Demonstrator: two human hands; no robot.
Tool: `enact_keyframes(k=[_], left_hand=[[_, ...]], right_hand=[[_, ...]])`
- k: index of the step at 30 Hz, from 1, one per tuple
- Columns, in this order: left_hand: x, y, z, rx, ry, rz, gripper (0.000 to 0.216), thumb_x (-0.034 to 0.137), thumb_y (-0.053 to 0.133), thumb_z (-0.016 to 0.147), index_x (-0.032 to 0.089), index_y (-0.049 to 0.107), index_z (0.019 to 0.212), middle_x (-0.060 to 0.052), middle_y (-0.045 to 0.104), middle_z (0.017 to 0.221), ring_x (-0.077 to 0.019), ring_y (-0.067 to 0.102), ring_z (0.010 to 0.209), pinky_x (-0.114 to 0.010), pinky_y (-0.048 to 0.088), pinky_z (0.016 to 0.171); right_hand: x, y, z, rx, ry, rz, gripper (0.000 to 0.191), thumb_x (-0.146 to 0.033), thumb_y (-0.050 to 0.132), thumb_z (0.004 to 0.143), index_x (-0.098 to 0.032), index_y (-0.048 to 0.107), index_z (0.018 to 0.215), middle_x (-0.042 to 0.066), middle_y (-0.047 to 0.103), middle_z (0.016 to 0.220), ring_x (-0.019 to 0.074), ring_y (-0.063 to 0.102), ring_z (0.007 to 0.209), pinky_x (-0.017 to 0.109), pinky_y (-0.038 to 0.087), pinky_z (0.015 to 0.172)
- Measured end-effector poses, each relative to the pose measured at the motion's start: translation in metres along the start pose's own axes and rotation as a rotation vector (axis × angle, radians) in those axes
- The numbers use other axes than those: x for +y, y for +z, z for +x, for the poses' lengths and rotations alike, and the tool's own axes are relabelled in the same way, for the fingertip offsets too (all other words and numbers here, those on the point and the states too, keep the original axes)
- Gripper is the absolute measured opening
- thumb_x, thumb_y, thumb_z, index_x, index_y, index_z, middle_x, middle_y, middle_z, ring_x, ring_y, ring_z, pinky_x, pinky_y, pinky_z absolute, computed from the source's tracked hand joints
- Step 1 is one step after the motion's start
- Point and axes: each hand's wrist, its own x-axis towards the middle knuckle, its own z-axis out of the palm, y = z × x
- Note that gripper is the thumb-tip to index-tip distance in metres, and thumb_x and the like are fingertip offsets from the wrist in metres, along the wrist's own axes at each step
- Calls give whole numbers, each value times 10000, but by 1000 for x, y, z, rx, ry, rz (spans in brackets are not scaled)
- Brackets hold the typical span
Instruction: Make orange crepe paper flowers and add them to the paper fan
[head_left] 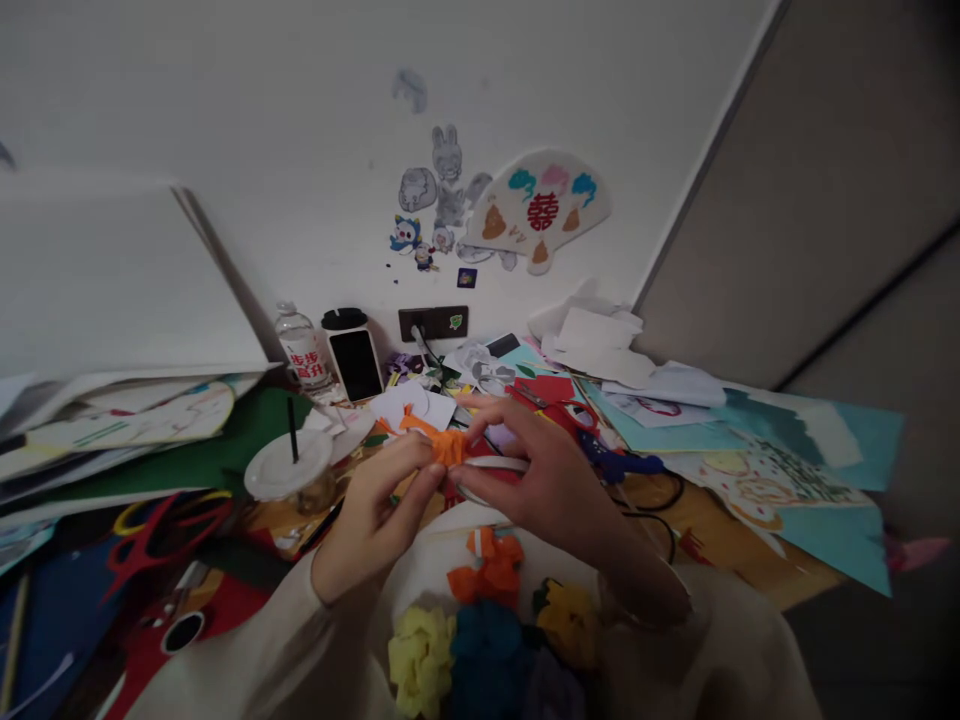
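Note:
My left hand (375, 510) pinches a strip of orange crepe paper (442, 440) between thumb and fingers, just above the cluttered desk. My right hand (540, 470) meets it from the right, fingers closed on the same orange paper and on a white tape roll (491, 465) under the palm. In my lap lie crumpled paper flowers: orange (491, 570), yellow (420, 655), dark blue (487, 650) and mustard (566, 620).
A lidded plastic cup (289, 465) with a black straw stands left of my hands. Red scissors (161, 525) lie further left, another red pair (559, 405) behind my right hand. A phone (356, 362), a water bottle (300, 345) and coloured paper sheets (787, 450) crowd the desk.

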Motion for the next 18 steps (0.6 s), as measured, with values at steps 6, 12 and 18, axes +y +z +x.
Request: enact_keyframes(k=[6, 12, 18], left_hand=[[1, -1, 1, 23, -7, -31, 224, 180, 455, 908, 169, 547, 704, -13, 496, 683, -133, 469, 656, -260, 362, 614], [-8, -3, 0, 60, -49, -126, 274, 244, 474, 910, 170, 587, 670, -25, 560, 696, -147, 521, 698, -263, 388, 657], [-16, -3, -1, 76, -139, -202, 303, 299, 486, 904, 172, 602, 654, -26, 584, 682, -151, 533, 706, -260, 413, 676]], right_hand=[[5, -4, 3, -63, -41, -40, 96, -273, 677, 781, -202, 616, 805, 41, 651, 1084, 179, 595, 1035, 301, 463, 875], [7, -8, 7, -136, -72, -68, 133, -263, 627, 836, -179, 701, 909, 32, 685, 937, 146, 623, 885, 274, 466, 808], [7, -8, 9, -140, -81, -29, 117, -211, 614, 840, -145, 710, 846, 33, 677, 837, 126, 614, 784, 247, 459, 717]])
